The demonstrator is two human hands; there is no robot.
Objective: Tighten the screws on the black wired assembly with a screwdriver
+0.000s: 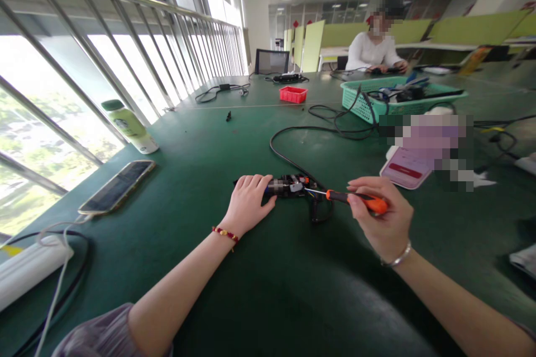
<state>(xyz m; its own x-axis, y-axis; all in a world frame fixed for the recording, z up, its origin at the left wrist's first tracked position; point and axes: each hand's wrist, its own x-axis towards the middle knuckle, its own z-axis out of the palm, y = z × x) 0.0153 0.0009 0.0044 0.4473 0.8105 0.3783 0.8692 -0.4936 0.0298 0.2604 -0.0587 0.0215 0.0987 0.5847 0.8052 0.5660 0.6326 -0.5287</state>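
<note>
My left hand (250,199) wraps over one end of a black corded device (283,186) and holds it against the green table. At the device's other end its inside lies bare, with small wires and an orange part showing. A black piece juts toward me from that end. In my right hand (383,215) is an orange-and-black screwdriver (357,199), fingers closed round its handle. Its thin shaft points left, and the tip reaches the exposed inner parts; whether it touches a screw is too small to tell. A black cable (288,157) curves away from the device.
A turquoise basket (360,101) full of black parts stands back right, a red tray (293,95) further left. Phones lie left (117,187) and right (406,168), beside a green bottle (130,127). Across the table (201,290) sits a person (371,51) in white, handling something dark.
</note>
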